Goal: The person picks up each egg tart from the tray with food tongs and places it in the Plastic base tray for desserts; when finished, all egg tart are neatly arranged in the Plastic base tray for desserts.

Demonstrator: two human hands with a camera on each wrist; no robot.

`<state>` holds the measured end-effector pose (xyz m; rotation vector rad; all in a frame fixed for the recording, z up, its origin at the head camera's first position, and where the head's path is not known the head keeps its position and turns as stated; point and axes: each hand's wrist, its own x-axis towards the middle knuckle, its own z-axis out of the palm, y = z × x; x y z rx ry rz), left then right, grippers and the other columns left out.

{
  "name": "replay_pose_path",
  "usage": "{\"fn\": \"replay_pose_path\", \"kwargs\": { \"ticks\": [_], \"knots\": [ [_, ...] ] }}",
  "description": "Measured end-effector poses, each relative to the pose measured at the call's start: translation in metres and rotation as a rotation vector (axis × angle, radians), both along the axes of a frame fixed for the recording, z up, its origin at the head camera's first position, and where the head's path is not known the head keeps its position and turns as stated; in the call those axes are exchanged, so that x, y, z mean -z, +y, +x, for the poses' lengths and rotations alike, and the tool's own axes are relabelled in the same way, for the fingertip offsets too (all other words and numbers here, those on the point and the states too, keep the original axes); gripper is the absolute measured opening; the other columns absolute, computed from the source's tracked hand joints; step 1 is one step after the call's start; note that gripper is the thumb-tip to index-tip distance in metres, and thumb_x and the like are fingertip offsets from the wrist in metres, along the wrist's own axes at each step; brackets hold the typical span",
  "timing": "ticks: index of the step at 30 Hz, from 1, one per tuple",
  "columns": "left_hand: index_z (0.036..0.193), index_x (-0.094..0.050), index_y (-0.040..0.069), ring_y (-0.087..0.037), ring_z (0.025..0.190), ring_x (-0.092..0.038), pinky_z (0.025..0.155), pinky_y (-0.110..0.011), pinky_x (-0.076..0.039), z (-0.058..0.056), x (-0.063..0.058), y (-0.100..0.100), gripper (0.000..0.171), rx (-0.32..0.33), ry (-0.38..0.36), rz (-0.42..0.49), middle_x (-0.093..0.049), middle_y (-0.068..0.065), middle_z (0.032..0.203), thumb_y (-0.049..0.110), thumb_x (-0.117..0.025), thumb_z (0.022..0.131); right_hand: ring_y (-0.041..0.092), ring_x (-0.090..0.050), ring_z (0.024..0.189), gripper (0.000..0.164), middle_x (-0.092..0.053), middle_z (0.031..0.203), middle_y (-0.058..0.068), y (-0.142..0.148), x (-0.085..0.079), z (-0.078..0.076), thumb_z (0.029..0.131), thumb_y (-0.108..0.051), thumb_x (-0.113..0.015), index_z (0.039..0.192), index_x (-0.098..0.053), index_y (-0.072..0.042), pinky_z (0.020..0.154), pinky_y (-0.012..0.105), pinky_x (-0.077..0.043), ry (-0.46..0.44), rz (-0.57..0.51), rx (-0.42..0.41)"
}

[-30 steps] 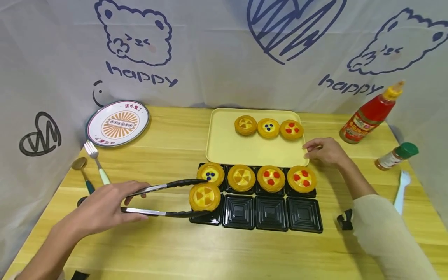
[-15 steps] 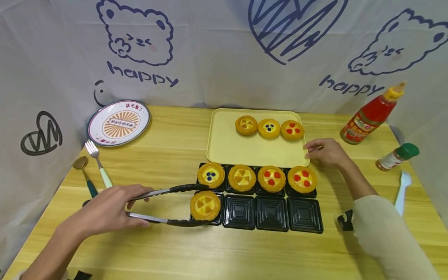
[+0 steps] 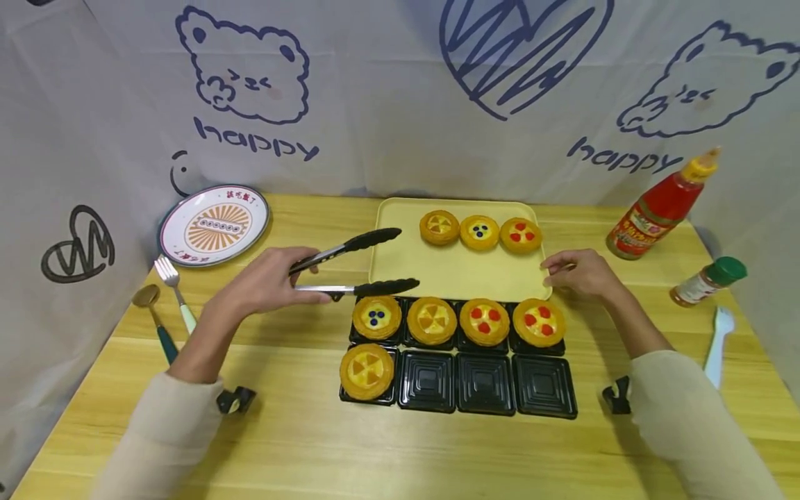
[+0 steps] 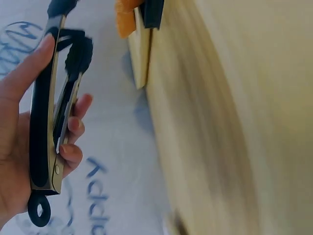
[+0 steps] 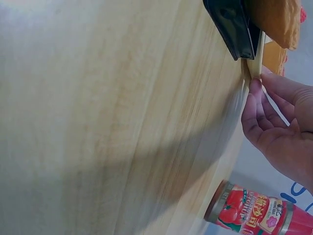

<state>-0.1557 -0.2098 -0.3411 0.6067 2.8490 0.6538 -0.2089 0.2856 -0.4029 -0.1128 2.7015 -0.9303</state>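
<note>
While the left hand (image 3: 269,281) grips tongs (image 3: 369,287), the right (image 3: 581,271) pinches the tray (image 3: 462,269).

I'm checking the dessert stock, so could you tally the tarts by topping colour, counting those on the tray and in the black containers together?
Orange-topped tarts: 3
Blue-topped tarts: 2
Red-topped tarts: 3
Total: 8

We find the head view fairly bright and sharp; in the right wrist view a shadow darkens the table (image 5: 132,103) (glare pales its upper-left corner), while the left wrist view blurs.
</note>
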Motion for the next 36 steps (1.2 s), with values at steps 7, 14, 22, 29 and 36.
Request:
{"fn": "replay_pose_path", "kwargs": {
  "ticks": [7,14,22,29,36],
  "knots": [
    [0.120,-0.058,0.000,-0.025,0.082,-0.057,0.073,-0.039,-0.047,-0.061,0.016,0.040,0.070,-0.012,-0.003,-0.083,-0.067,-0.015,0.102,0.050,-0.076,0.074,0.017,-0.057,0.080,0.034,-0.064,0.102,0.020,-0.004,0.000,0.002,0.086,-0.016,-0.069,0.114,-0.064,0.004,0.063,0.023,-0.045,0.014,-0.006,-0.029],
    [0.127,-0.054,-0.001,-0.031,0.097,-0.062,0.083,-0.044,-0.050,-0.085,0.027,0.059,0.075,-0.026,-0.024,-0.134,-0.066,-0.016,0.108,0.050,-0.074,0.076,0.018,-0.058,0.081,0.034,-0.065,0.102,0.020,-0.007,-0.001,0.002,0.086,-0.017,-0.069,0.113,-0.064,0.003,0.064,0.024,-0.044,0.018,-0.004,-0.043],
    [0.119,-0.059,0.001,-0.026,0.084,-0.061,0.076,-0.041,-0.049,-0.080,0.026,0.061,0.062,0.016,0.030,-0.109,-0.066,-0.012,0.098,0.048,-0.071,0.081,0.017,-0.057,0.081,0.034,-0.063,0.103,0.019,-0.007,-0.002,0.001,0.086,-0.016,-0.068,0.114,-0.064,0.003,0.063,0.023,-0.045,-0.004,-0.012,-0.020],
    [0.119,-0.059,0.003,-0.025,0.083,-0.061,0.074,-0.041,-0.050,-0.043,0.006,0.047,0.061,0.069,0.118,-0.093,-0.068,-0.013,0.101,0.048,-0.072,0.079,0.018,-0.056,0.081,0.034,-0.063,0.104,0.021,-0.005,-0.003,0.001,0.086,-0.016,-0.068,0.114,-0.064,0.003,0.061,0.023,-0.044,-0.006,-0.001,-0.016],
    [0.121,-0.060,0.005,-0.014,0.069,-0.057,0.063,-0.033,-0.048,0.011,-0.010,0.032,0.062,0.150,0.180,-0.105,-0.070,-0.007,0.098,0.045,-0.076,0.076,0.020,-0.058,0.085,0.035,-0.064,0.105,0.020,0.000,-0.004,0.002,0.086,-0.019,-0.069,0.114,-0.064,0.002,0.063,0.023,-0.045,0.005,0.016,-0.017]
  ]
}}
